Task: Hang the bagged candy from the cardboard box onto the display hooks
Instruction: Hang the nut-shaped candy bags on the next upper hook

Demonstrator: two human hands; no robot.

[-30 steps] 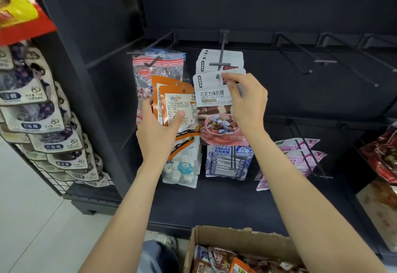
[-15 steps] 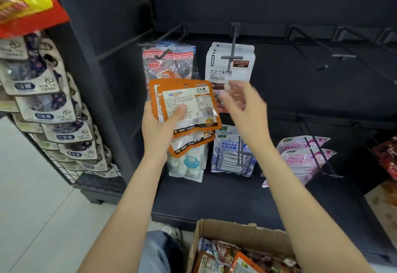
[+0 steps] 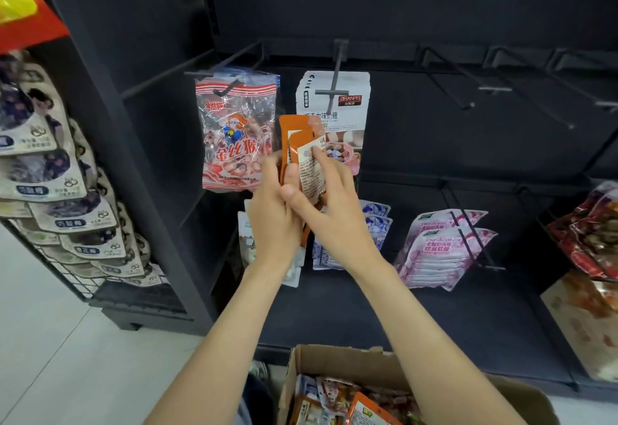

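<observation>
My left hand (image 3: 274, 220) grips a small stack of orange candy bags (image 3: 297, 143), held upright in front of the dark display rack. My right hand (image 3: 329, 207) pinches the front bag of that stack, thumb on its white label. Behind them hang white chocolate-candy bags (image 3: 337, 106) on a T-shaped hook (image 3: 332, 93), and a red-and-clear candy bag (image 3: 234, 137) on the hook to the left. The open cardboard box (image 3: 337, 361) with more orange and mixed candy bags sits at the bottom of the view.
Bare hooks (image 3: 468, 90) stick out along the upper right rail. On the lower row hang blue-white bags (image 3: 374, 220) and pink bags (image 3: 441, 247). Red snack bags (image 3: 592, 234) are at the far right. Grey pouches (image 3: 60, 190) fill the rack on the left.
My right hand let go of the white bag on the T-shaped hook and came down to the orange stack. My left hand turned the stack edge-on and upright.
</observation>
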